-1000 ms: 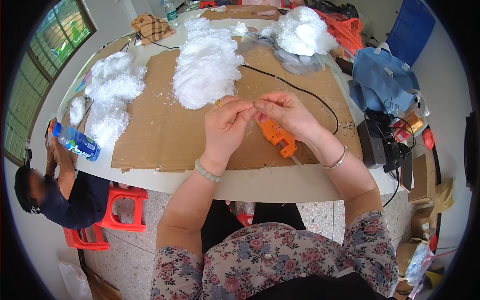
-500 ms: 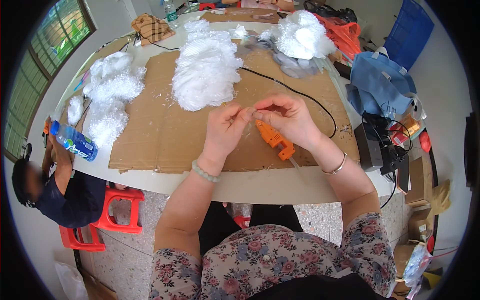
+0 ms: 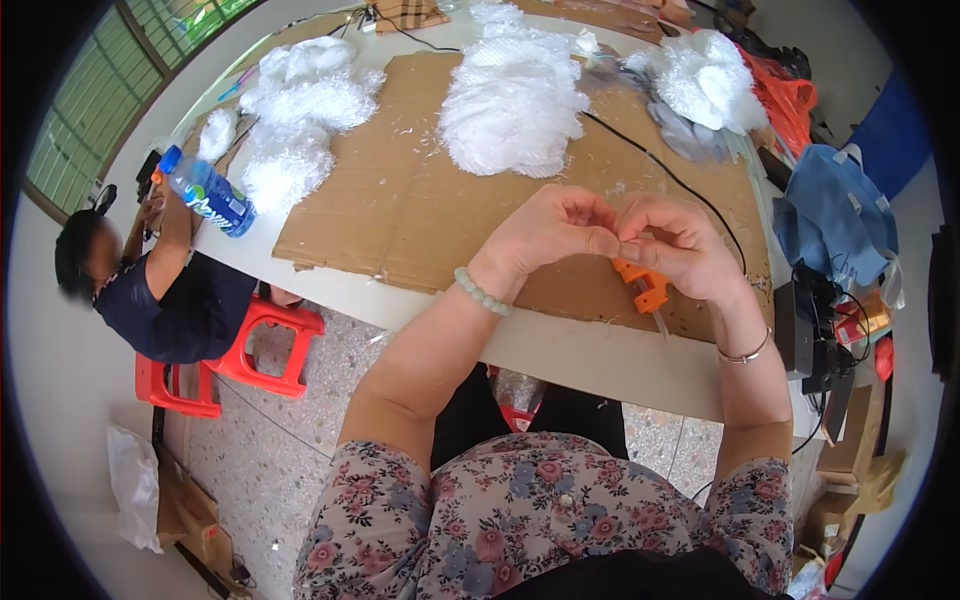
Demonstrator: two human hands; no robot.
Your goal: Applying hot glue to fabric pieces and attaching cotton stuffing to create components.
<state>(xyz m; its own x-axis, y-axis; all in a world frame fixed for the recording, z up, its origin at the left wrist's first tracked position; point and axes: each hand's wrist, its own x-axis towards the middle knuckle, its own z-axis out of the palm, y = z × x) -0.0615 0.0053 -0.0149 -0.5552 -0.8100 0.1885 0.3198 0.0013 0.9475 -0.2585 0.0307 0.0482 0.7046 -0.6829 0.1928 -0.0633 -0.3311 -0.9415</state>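
While a seated person (image 3: 150, 290) with a blue bottle (image 3: 205, 192) is seen at the far left of the table (image 3: 590, 350), the left hand (image 3: 545, 232) is curled nearly closed, its fingertips pinched against those of the right hand (image 3: 672, 245) over the cardboard sheet (image 3: 400, 200). What is pinched between them is too small to tell. Just under the right hand, an orange glue gun (image 3: 643, 285) is laid flat, its long axis running from upper left to lower right.

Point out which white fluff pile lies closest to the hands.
The middle pile, on the cardboard straight beyond the left hand and right hand. The left pile and the far right pile lie further off.
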